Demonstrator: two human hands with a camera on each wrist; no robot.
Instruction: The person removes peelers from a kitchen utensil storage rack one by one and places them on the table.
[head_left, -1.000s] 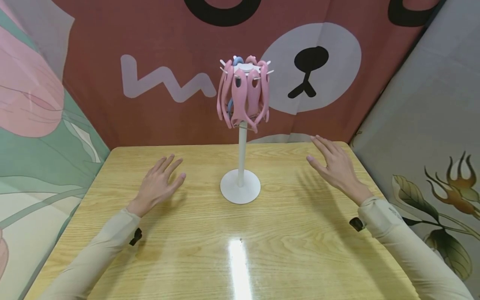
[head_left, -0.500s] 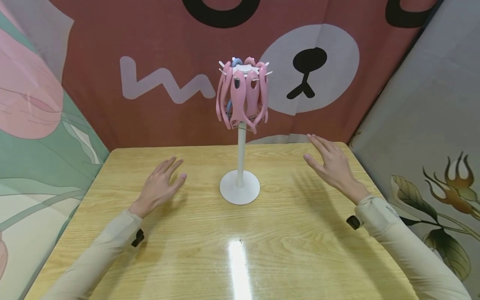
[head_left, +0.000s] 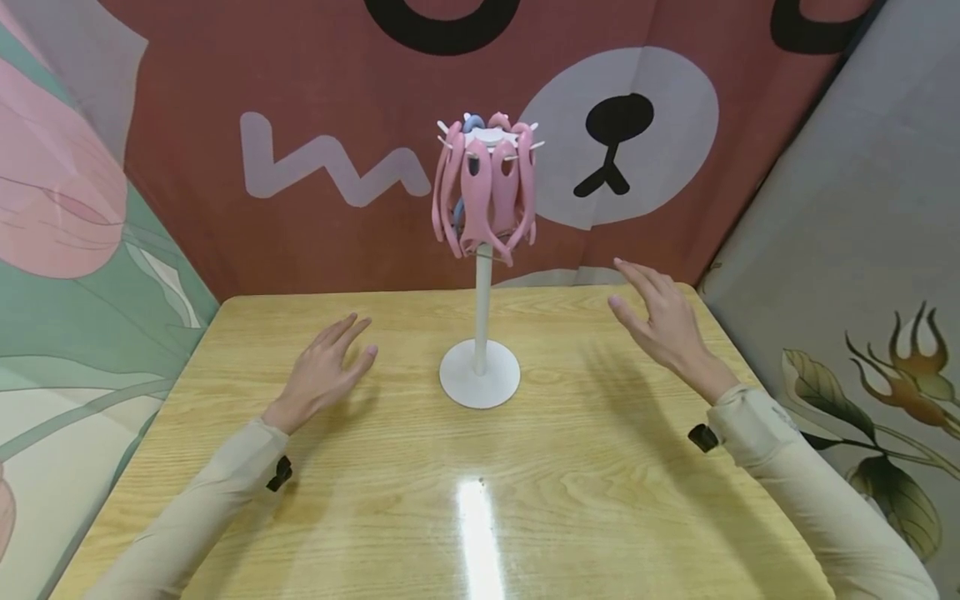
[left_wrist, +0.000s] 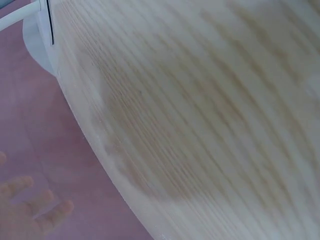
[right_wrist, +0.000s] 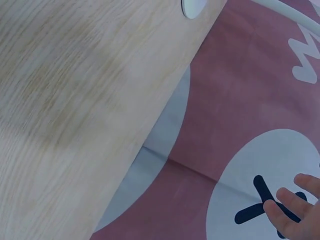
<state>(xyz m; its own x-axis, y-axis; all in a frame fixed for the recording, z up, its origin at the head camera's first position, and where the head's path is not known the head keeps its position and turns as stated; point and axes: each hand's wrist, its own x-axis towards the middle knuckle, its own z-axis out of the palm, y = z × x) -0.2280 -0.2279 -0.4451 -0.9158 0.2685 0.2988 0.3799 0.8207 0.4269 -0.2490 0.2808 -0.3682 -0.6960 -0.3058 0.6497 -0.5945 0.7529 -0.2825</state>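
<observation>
In the head view a white stand point(head_left: 483, 312) rises from a round base on the wooden table. Several pink Y-shaped peelers point(head_left: 477, 196), by their look, hang from white hooks round its top. A blue one point(head_left: 474, 122) shows partly behind them. To the stand's left, my left hand point(head_left: 324, 368) hovers with loose fingers and holds nothing. On the other side my right hand point(head_left: 666, 325) is raised above the table, fingers extended, also holding nothing. Each wrist view catches fingertips: left hand point(left_wrist: 25, 212) at lower left, right hand point(right_wrist: 295, 212) at lower right. Neither hand touches the stand.
The wooden table point(head_left: 420, 483) meets a red cloth backdrop point(head_left: 337, 242) with a printed animal face. A flower-printed cloth point(head_left: 67, 333) borders the left, and a grey cloth with printed leaves point(head_left: 810, 250) the right. A bright reflection lies near the front.
My left hand has drifted slightly right, toward the stand. My right hand has risen a little and shifted slightly left. The stand and hanging peelers stay put.
</observation>
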